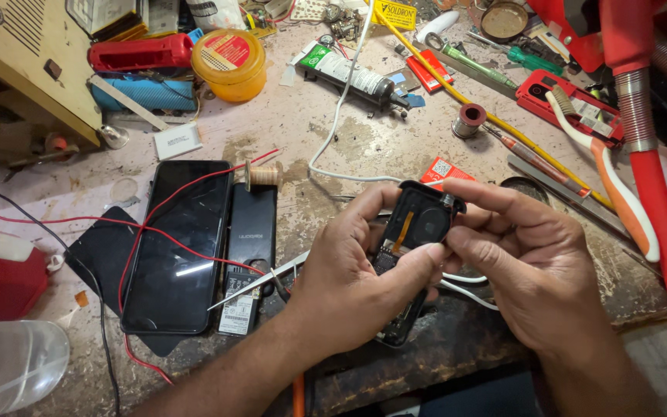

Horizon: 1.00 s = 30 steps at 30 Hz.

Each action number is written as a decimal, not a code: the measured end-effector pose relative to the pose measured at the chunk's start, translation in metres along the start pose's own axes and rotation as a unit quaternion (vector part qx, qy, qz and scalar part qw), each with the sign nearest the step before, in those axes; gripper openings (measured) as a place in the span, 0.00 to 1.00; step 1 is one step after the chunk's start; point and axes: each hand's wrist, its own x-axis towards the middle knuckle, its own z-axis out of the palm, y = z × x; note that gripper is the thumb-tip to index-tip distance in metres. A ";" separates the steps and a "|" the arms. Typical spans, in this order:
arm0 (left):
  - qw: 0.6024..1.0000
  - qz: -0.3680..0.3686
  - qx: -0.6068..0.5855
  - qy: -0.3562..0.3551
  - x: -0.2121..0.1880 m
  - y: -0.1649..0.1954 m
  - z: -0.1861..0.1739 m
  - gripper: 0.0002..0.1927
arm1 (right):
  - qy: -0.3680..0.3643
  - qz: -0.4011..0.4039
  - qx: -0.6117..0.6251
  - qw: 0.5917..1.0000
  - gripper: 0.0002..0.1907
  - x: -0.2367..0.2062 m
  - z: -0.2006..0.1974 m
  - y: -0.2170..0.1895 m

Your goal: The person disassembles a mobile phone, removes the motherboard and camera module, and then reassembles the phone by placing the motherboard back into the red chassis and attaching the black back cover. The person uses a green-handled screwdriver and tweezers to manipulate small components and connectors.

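Both of my hands hold a small black opened phone body (420, 224) above the front edge of the workbench. An orange flex strip and a circuit board show inside it. My left hand (349, 282) grips its lower part, thumb pressed on the inside. My right hand (523, 266) pinches its upper right corner with thumb and forefinger. The phone's lower end hangs down between my palms, partly hidden.
A black phone (175, 247) lies screen up at left with red wires (156, 220) across it, beside a black battery cover (250, 224) and tweezers (260, 282). A yellow tin (229, 63), a solder spool (470, 120), a white cable (333, 127), a toothbrush (615, 185) and screwdrivers crowd the far side.
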 end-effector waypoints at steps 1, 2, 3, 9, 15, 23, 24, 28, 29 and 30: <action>0.999 0.001 0.043 0.015 -0.001 0.001 0.000 0.16 | 0.005 -0.001 -0.002 1.000 0.24 0.000 -0.001 0.002; 0.996 0.001 0.087 0.029 -0.002 0.002 -0.001 0.16 | 0.010 -0.002 -0.005 1.000 0.23 0.000 -0.001 0.003; 0.993 0.032 0.109 0.036 -0.003 0.003 0.000 0.16 | 0.011 -0.002 0.002 1.000 0.23 -0.001 -0.002 0.004; 0.969 0.133 0.202 0.057 -0.006 0.002 0.001 0.16 | 0.023 -0.002 0.019 1.000 0.20 -0.001 -0.002 0.008; 0.987 0.064 0.136 0.051 -0.003 0.002 0.001 0.15 | -0.003 0.005 0.048 0.999 0.23 -0.001 -0.002 0.004; 0.986 0.074 0.144 0.046 -0.003 0.002 0.000 0.14 | 0.011 -0.026 0.038 0.999 0.23 -0.004 -0.001 0.010; 0.984 0.080 0.153 0.048 -0.003 0.002 0.000 0.15 | 0.017 -0.021 0.040 0.999 0.22 -0.004 -0.001 0.011; 0.970 0.130 0.198 0.056 -0.005 0.002 0.000 0.16 | 0.031 -0.009 0.033 0.999 0.22 -0.005 -0.001 0.010; 0.964 0.149 0.212 0.057 -0.005 0.002 0.000 0.17 | 0.032 -0.007 0.029 0.999 0.21 -0.004 -0.001 0.010; 0.962 0.143 0.226 0.063 -0.006 0.003 0.001 0.17 | 0.038 -0.006 0.023 0.999 0.21 -0.004 0.001 0.010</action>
